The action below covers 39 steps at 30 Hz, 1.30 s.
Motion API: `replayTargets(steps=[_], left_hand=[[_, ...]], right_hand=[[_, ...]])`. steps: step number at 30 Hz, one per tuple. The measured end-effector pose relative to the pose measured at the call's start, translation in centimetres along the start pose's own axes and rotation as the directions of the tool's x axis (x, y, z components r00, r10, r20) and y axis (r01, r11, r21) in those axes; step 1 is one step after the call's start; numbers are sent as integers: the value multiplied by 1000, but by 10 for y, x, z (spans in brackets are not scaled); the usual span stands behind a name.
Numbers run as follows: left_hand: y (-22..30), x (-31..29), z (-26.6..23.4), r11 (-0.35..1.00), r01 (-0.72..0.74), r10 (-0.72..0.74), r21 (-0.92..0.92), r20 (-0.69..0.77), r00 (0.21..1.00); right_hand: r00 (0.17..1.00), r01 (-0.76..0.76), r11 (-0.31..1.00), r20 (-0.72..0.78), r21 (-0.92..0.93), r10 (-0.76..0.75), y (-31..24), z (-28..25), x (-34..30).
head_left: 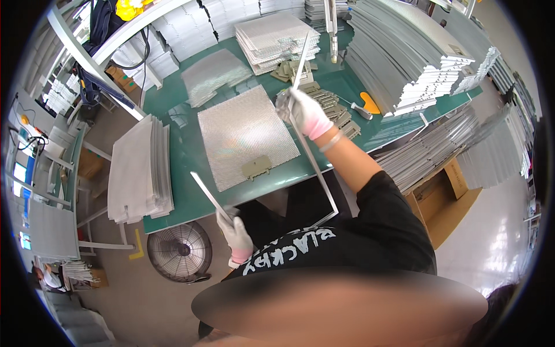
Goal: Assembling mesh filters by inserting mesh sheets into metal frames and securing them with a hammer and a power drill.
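My right hand, in a white glove with a pink cuff, grips a long thin metal frame strip above the table. This strip bends at a corner near my body, where the shirt hides the rest. In my gloved left hand is another metal strip, held past the table's front edge. I cannot tell whether both strips belong to one frame. Between the hands, a silvery mesh panel lies flat on the green table. A small tan plate sits at the panel's near edge.
Tan plastic parts and a screwdriver lie right of the panel. Stacked mesh panels stand behind, a tall panel stack to the right. Panels lean at the left edge; a floor fan stands below.
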State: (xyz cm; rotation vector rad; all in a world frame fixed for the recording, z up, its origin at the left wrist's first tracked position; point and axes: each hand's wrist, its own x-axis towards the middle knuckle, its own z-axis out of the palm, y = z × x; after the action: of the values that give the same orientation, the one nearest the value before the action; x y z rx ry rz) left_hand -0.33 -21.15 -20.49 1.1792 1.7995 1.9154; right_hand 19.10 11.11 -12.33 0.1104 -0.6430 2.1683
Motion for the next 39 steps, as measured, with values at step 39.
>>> replayTargets(steps=[39], left_hand=[[-18,137,170,27,675,-331,-737,631,702]], right_hand=[[946,-210,916,-307,-341,102,94,18,-113]])
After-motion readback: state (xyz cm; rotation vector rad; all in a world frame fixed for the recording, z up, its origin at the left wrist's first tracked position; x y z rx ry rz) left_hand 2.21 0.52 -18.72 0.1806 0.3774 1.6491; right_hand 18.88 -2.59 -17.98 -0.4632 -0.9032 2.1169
